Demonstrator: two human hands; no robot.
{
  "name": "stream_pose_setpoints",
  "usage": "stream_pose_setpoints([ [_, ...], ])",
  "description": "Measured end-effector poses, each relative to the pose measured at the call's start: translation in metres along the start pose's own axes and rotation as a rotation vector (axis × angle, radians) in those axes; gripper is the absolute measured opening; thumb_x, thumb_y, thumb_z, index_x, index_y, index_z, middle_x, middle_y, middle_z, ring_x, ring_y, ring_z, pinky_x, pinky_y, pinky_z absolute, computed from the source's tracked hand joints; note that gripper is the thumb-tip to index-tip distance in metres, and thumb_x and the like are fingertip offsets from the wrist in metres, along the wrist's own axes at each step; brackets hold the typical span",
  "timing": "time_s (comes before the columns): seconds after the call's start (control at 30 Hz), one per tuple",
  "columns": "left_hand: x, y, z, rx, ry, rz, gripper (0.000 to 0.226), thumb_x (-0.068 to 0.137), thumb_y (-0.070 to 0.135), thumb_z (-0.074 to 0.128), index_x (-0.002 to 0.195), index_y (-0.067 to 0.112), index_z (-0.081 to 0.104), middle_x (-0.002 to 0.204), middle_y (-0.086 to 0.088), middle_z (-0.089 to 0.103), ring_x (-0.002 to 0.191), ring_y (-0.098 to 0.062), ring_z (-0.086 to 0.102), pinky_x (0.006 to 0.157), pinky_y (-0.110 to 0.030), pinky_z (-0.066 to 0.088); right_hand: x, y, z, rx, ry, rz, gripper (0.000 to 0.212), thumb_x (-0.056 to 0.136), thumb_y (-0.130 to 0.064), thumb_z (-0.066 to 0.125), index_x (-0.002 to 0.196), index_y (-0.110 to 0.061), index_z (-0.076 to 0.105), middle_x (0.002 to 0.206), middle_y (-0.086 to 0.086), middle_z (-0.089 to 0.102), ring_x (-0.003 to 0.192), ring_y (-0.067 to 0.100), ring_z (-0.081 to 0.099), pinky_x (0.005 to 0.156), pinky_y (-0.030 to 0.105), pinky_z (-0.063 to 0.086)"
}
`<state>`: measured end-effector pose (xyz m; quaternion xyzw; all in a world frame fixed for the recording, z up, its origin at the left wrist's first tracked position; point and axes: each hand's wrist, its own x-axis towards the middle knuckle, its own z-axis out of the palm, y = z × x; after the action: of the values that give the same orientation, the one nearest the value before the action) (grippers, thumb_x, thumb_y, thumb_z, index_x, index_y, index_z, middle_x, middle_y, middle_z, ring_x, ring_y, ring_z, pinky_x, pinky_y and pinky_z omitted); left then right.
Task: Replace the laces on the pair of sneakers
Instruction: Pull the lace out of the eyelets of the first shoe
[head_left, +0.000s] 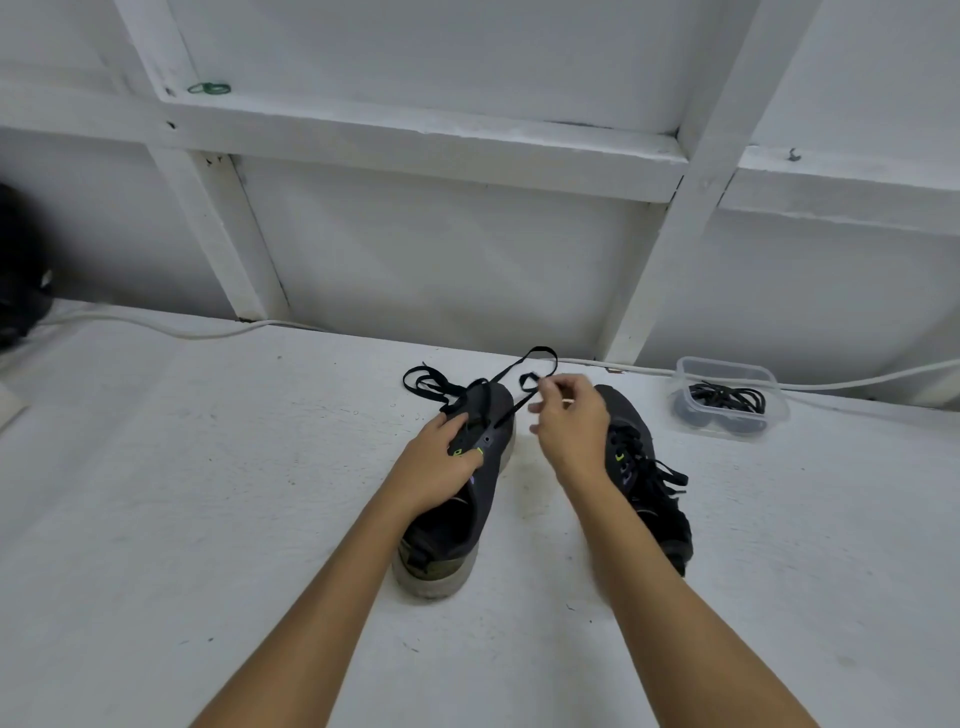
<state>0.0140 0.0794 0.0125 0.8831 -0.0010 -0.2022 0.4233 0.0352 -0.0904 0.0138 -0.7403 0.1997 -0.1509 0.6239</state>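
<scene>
Head view: my right hand (569, 421) fingers pinch limp, light lace (511, 404) at twelve o'clock; left hand (441, 462) grips sneaker (467, 499).

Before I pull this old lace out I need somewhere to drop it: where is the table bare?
Bare white tabletop left of the left dark grey sneaker. Crowded right: the laced right sneaker, then the clear plastic container.

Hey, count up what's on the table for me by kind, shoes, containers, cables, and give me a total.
Sneakers: 2, the left sneaker and the right sneaker
Plastic containers: 1, the clear container holding a bundle of black laces
Loose laces: 1, the black lace coming off the left sneaker
White cables: 1, the cable along the wall
Total: 5
</scene>
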Motion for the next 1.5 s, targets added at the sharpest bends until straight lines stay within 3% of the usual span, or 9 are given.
stream_pose_setpoints([
  [0.13,-0.002,0.000,-0.001,-0.013,-0.002,-0.001,0.081,0.075,0.047,0.052,0.153,0.035,0.035,0.160,0.008,0.030,0.141,-0.020,0.038,0.114,-0.047,0.036,0.008,-0.008,-0.012,0.118,0.138,0.080,0.008,0.101,-0.022,0.060,0.101,-0.014,0.060,0.096,0.008,0.066,0.063,0.007,0.066,0.052,0.024,0.055],
  [0.3,-0.002,0.002,0.001,-0.027,0.024,0.048,0.058,0.090,0.029,0.056,0.146,0.036,0.043,0.140,0.013,0.044,0.123,-0.014,0.049,0.094,-0.031,0.039,-0.011,0.006,-0.010,-0.029,-0.100,0.317,0.041,0.089,-0.038,0.076,0.113,-0.013,0.054,0.091,0.002,0.065,0.078,0.020,0.073,0.057,0.029,0.061],
  [0.43,-0.002,0.002,0.001,-0.028,0.040,0.052,0.057,0.093,0.026,0.055,0.147,0.033,0.042,0.132,0.019,0.039,0.117,-0.010,0.046,0.092,-0.028,0.035,-0.022,0.019,0.001,-0.113,-0.261,0.220,0.029,0.088,-0.039,0.076,0.087,-0.010,0.073,0.073,0.001,0.071,0.071,0.017,0.069,0.061,0.035,0.063],
  [0.6,-0.003,0.003,0.001,-0.019,0.032,0.044,0.057,0.087,0.031,0.056,0.144,0.036,0.046,0.137,0.012,0.047,0.119,-0.015,0.052,0.096,-0.034,0.044,-0.017,0.019,0.010,-0.246,-0.290,0.020,0.007,0.091,-0.027,0.069,0.085,-0.024,0.070,0.084,-0.008,0.070,0.079,0.021,0.069,0.078,0.050,0.060],
  [0.87,-0.004,0.004,-0.001,-0.015,0.009,0.033,0.066,0.088,0.036,0.056,0.151,0.032,0.039,0.150,0.008,0.041,0.131,-0.019,0.047,0.109,-0.042,0.041,-0.005,-0.002,0.003,0.083,0.120,0.066,0.012,0.104,-0.026,0.052,0.103,-0.015,0.056,0.101,-0.002,0.061,0.073,0.011,0.071,0.072,0.046,0.063],
  [1.07,-0.004,0.004,0.000,-0.035,0.022,0.025,0.068,0.085,0.037,0.055,0.151,0.036,0.038,0.150,0.015,0.037,0.131,-0.017,0.047,0.108,-0.039,0.041,-0.016,0.019,0.007,-0.083,-0.256,0.183,0.034,0.086,-0.051,0.072,0.084,-0.017,0.072,0.075,-0.006,0.071,0.071,0.015,0.069,0.070,0.036,0.061],
  [1.23,-0.002,0.002,0.001,-0.027,0.034,0.045,0.058,0.091,0.028,0.056,0.148,0.033,0.042,0.141,0.010,0.045,0.126,-0.017,0.050,0.097,-0.032,0.042,-0.016,0.022,0.011,-0.241,-0.280,-0.018,0.023,0.092,-0.032,0.071,0.076,-0.016,0.068,0.076,-0.006,0.068,0.062,0.012,0.057,0.066,0.030,0.047],
  [1.33,-0.003,0.002,-0.002,-0.021,0.014,0.010,0.071,0.085,0.040,0.056,0.153,0.034,0.035,0.159,0.009,0.031,0.141,-0.019,0.039,0.114,-0.044,0.036,-0.011,0.010,0.007,-0.225,-0.203,-0.056,0.023,0.098,-0.028,0.064,0.082,-0.012,0.063,0.077,0.002,0.069,0.066,0.018,0.064,0.064,0.031,0.048],
  [1.5,-0.004,0.003,-0.001,-0.034,0.007,0.007,0.070,0.084,0.041,0.055,0.151,0.035,0.038,0.158,0.008,0.033,0.139,-0.019,0.040,0.114,-0.045,0.036,0.006,-0.005,-0.001,0.061,0.165,0.036,0.021,0.102,-0.035,0.056,0.089,-0.018,0.058,0.085,0.005,0.069,0.060,0.003,0.066,0.074,0.042,0.057],
])
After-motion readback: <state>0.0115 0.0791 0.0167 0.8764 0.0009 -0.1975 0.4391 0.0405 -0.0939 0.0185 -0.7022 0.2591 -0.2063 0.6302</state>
